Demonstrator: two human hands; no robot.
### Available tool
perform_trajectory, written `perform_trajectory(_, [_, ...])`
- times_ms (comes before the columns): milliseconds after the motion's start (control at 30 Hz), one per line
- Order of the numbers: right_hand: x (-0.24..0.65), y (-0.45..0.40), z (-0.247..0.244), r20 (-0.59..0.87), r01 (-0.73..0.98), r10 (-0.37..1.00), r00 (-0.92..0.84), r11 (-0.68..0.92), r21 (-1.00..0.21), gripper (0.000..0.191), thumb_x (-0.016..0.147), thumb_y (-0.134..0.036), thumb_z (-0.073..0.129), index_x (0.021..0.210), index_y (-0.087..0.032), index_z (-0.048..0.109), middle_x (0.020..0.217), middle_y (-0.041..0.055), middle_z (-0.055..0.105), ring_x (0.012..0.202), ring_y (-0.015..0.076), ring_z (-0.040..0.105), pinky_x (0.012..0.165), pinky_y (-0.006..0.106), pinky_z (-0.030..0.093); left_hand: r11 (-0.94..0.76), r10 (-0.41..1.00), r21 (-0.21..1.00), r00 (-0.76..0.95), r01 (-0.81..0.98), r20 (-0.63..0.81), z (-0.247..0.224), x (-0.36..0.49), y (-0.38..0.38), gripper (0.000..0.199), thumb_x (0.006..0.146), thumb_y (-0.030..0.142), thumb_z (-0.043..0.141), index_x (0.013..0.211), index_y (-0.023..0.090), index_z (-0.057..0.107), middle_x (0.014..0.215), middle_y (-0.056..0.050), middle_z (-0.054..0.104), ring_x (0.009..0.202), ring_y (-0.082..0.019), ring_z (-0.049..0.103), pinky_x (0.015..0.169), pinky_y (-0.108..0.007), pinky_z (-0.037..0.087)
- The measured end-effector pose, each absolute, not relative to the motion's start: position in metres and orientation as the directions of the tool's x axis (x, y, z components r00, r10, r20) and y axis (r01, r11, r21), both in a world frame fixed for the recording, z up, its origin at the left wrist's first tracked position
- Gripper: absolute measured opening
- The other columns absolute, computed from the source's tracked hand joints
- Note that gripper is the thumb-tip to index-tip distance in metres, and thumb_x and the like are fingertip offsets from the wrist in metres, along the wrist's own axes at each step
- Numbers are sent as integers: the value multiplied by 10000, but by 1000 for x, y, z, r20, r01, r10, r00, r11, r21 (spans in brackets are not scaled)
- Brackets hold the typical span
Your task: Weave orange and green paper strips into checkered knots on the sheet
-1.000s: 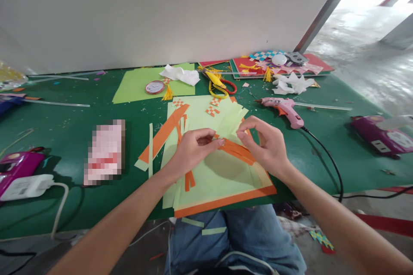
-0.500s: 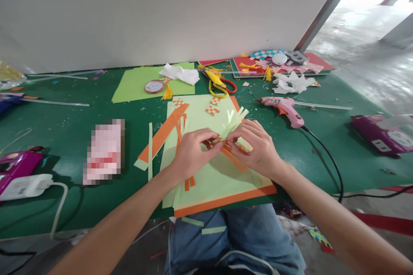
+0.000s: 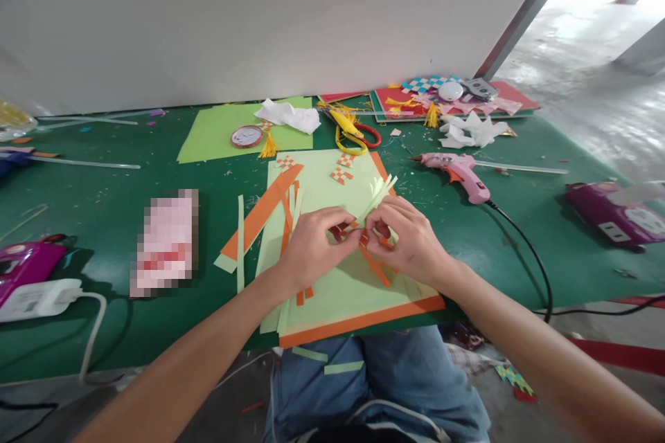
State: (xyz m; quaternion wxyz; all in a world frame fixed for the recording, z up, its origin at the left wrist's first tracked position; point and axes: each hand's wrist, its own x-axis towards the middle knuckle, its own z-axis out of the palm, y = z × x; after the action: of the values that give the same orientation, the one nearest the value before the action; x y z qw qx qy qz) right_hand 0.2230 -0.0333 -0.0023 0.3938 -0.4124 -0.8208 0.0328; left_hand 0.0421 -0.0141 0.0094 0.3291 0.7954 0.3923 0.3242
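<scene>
Head view: at frame centre, my left fingers point(image 3: 335, 213) and right fingers point(image 3: 393, 214) pinch the strips point(image 3: 379, 198), tips nearly together, green ends fanned toward the top. Under them lies the sheet point(image 3: 343, 297); right of centre, the glue gun point(image 3: 462, 172).

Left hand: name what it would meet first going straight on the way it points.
Apart from the paper strips at its fingertips, the left hand would most likely meet the right hand first, directly opposite; depth leaves unclear whether the two touch.
</scene>
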Motion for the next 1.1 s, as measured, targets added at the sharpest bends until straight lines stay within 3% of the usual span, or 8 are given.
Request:
perform_trajectory(167, [222, -34, -1, 626, 653, 703, -337, 654, -383, 118, 737, -83, 511, 712, -197, 493, 584, -37, 450, 596, 126, 445, 604, 247, 391, -344, 868, 864, 476, 367, 143, 11, 41, -14, 198, 806, 193, 595, 651, 177, 473, 641, 49, 453, 647, -93, 436, 614, -190, 390])
perform_trajectory(433, [224, -36, 0, 647, 662, 702, -298, 640, -389, 135, 721, -77, 511, 702, -206, 475, 575, -50, 419, 576, 113, 439, 576, 227, 377, -256, 896, 898, 437, 358, 81, 12, 39, -11, 255, 811, 286, 616, 647, 181, 451, 635, 51, 362, 627, -98, 372, 591, -212, 353])
perform_trajectory(567, [227, -37, 1, 632, 673, 744, -217, 583, -455, 139, 711, -69, 519, 713, -205, 487, 576, -56, 429, 561, 105, 444, 582, 226, 386, -194, 940, 916, 334, 351, 71, 15, 35, -7, 350, 809, 339, 636, 622, 190, 380, 622, 56, 280, 573, -91, 288, 527, -223, 297])
perform_trajectory(733, [229, -36, 1, 599, 684, 793, -111, 499, -533, 125, 730, -85, 518, 728, -208, 494, 617, -41, 502, 579, 110, 487, 605, 238, 403, -171, 943, 933, 326, 316, 63, 16, 34, -7, 405, 806, 374, 663, 602, 188, 366, 602, 57, 265, 554, -88, 276, 494, -225, 268])
perform_trajectory(833, [230, -35, -1, 568, 706, 821, -55, 434, -560, 117, 757, -96, 500, 768, -209, 525, 643, -32, 545, 604, 121, 515, 619, 247, 407, -118, 947, 954, 319, 277, 25, 16, 35, -7, 392, 787, 377, 691, 586, 183, 416, 569, 57, 344, 547, -88, 342, 507, -218, 320])
perform_trajectory(967, [233, -34, -2, 490, 736, 871, 40, 305, -604, 169, 846, -129, 439, 839, -208, 587, 662, -17, 572, 555, 117, 482, 579, 255, 383, -49, 950, 971, 310, 234, -26, 16, 34, -6, 267, 806, 387, 679, 652, 181, 604, 646, 9, 595, 643, -122, 535, 577, -228, 409])
perform_trajectory(1100, [236, -32, 0, 461, 743, 878, 128, 223, -631, 131, 894, -241, 497, 781, -215, 558, 650, -17, 572, 560, 123, 495, 566, 256, 390, -23, 968, 992, 251, 127, -10, 14, 33, -3, 229, 807, 396, 686, 720, 184, 681, 695, -11, 638, 692, -134, 604, 625, -238, 452])
